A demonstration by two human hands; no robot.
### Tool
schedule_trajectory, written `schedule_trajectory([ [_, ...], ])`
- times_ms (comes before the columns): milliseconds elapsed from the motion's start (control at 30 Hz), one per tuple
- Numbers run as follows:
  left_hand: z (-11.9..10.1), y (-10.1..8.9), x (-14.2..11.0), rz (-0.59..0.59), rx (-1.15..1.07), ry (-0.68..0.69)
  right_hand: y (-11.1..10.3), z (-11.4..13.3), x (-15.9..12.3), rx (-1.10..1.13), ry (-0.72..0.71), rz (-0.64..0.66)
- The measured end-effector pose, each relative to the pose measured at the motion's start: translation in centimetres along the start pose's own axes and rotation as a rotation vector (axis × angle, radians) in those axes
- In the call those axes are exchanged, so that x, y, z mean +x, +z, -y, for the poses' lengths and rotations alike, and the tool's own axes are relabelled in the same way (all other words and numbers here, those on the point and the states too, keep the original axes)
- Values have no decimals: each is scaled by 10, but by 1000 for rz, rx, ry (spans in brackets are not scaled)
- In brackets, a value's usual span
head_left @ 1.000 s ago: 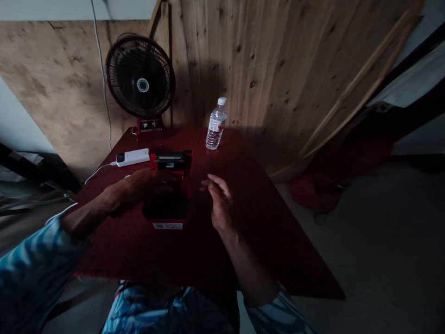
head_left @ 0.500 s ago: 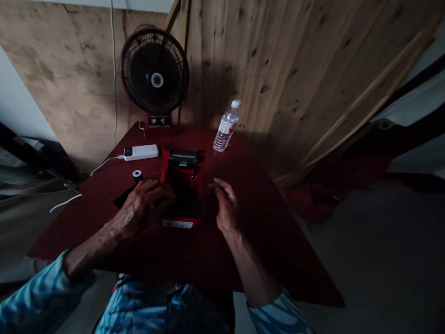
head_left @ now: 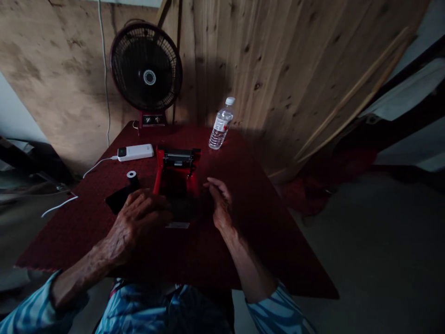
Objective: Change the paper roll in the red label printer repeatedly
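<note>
Label on red device — white, unreadable.

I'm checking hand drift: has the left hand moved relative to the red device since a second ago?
Yes. The left hand has drawn back toward the person, from over the red device to its near-left corner.

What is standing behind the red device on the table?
Behind the red device stand a fan at the table's far edge and a water bottle to its right. The left hand covers the device's near left corner.
</note>
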State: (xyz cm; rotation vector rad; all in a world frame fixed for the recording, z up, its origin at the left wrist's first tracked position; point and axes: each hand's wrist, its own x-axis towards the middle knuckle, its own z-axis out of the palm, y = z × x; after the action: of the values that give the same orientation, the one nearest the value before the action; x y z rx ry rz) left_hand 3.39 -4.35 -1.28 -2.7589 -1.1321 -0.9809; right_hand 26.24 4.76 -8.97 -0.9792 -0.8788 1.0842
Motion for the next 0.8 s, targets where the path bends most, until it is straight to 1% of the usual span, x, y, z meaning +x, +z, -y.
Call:
schedule_trajectory([
  [133, -2, 11, -14, 4, -21, -20, -6, -4, 1, -109, -51, -42],
  [200, -1, 14, -16, 8, -19, -38, -8, -4, 3, -178, -83, -50],
  [267, -1, 15, -17, 7, -25, -45, -7, -2, 10, -183, -101, -37],
  [333, -1, 15, -17, -1, -29, -31, 0, 2, 22, -149, -97, 2],
  [467, -3, 14, -16, -48, -10, -14, 24, 14, 56, -161, -96, 133],
  [533, -4, 14, -16, -51, -2, -28, 34, 18, 67, -176, -86, 194],
  [567, -4, 15, -17, -44, 1, -33, 37, 19, 69, -184, -74, 202],
  [633, -3, 17, -18, -37, 5, -34, 38, 19, 63, -210, -71, 179],
  [667, -3, 19, -19, -47, 3, -33, 35, 19, 57, -232, -99, 170],
  [767, -4, 21, -21, -80, -8, -15, 22, 18, 29, -315, -253, 205],
  [800, -5, 21, -21, -85, -3, -12, 17, 18, 20, -333, -280, 224],
])
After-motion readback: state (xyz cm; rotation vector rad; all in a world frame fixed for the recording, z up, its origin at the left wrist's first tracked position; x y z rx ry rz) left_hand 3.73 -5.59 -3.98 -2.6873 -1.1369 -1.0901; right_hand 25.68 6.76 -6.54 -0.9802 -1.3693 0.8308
